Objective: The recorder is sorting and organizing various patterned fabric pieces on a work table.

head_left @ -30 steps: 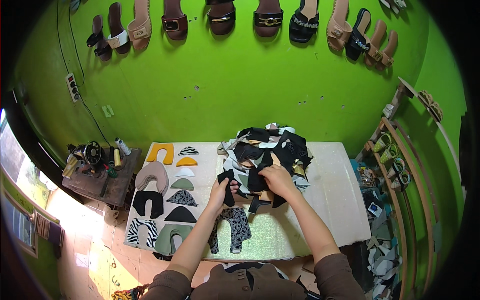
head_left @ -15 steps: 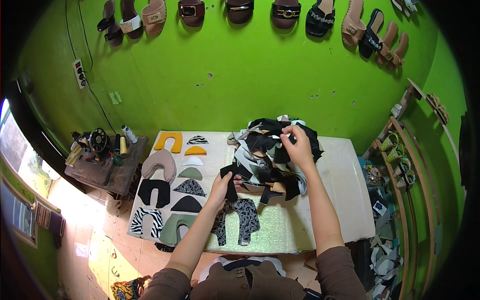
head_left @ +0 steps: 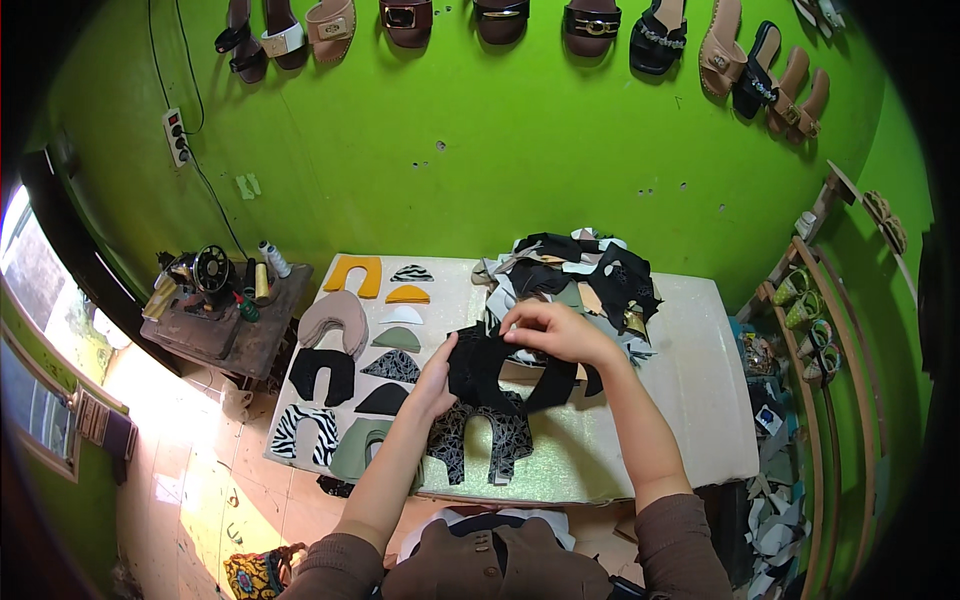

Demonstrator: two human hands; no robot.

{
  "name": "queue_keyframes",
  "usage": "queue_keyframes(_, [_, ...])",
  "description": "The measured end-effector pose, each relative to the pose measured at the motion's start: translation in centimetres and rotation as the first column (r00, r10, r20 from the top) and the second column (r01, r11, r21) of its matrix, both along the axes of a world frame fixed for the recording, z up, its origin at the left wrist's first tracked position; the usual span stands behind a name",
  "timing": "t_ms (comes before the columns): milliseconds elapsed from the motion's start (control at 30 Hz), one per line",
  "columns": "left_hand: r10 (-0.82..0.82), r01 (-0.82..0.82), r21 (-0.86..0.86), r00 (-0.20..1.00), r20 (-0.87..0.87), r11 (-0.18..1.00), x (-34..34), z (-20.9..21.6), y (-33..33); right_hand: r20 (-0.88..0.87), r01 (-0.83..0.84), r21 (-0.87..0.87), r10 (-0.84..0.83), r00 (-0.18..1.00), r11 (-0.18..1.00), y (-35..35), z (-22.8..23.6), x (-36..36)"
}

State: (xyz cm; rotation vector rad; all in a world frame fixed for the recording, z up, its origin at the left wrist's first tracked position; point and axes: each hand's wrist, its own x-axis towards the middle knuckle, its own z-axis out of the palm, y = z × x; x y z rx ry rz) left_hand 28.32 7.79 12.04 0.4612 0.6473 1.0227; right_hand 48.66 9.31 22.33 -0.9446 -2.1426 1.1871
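two-handed now: holding black arched cutouts (head_left: 486, 372) in left hand (head_left: 433, 386), pinching with right hand (head_left: 555, 333), brought back from above scrap pile (head_left: 541, 276), seemingly gathering matches.

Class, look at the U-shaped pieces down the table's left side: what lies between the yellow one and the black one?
In the head view, a pinkish-beige piece lies between the yellow piece and the black piece.

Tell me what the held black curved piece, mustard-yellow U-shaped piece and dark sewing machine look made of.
Black curved piece: probably fabric or soft synthetic leather; matte, thin and pliable-looking. Mustard-yellow U-shaped piece: perhaps fabric or faux leather; smooth, flat, clean-edged. Dark sewing machine: likely painted metal, given its rigid form and small glints.
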Motion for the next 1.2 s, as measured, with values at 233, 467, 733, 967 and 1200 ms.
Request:
queue_keyframes(233, [-0.285,0.284,0.132,0.958,-0.013,0.95,0.5,0.5,-0.6,-0.023,0.05,0.047,-0.049,0.999,0.998,0.7,-4.6,-1.6])
queue_keyframes(467, [-0.262,0.317,0.194,0.928,-0.264,0.928,0.0,1.1,-1.0,0.043,0.252,0.232,-0.269,0.962,0.94,0.2,-6.0,-1.3])
queue_keyframes(733, [-0.259,0.28,0.142,0.954,-0.151,0.949,-1.6,0.6,-0.1,-0.064,0.059,-0.277,-0.079,0.995,0.959,0.2,-7.7,0.7])
queue_keyframes(967, [-0.138,0.144,0.12,0.989,-0.06,0.982,-0.6,0.2,1.8,0.193,0.226,-0.371,-0.163,0.967,0.901,1.1,-3.7,2.3])
queue_keyframes(1200, [-0.089,0.09,0.109,0.996,-0.016,0.99,1.1,0.1,4.1,-0.058,0.364,-0.094,-0.37,0.927,0.927,3.6,-5.9,5.6])
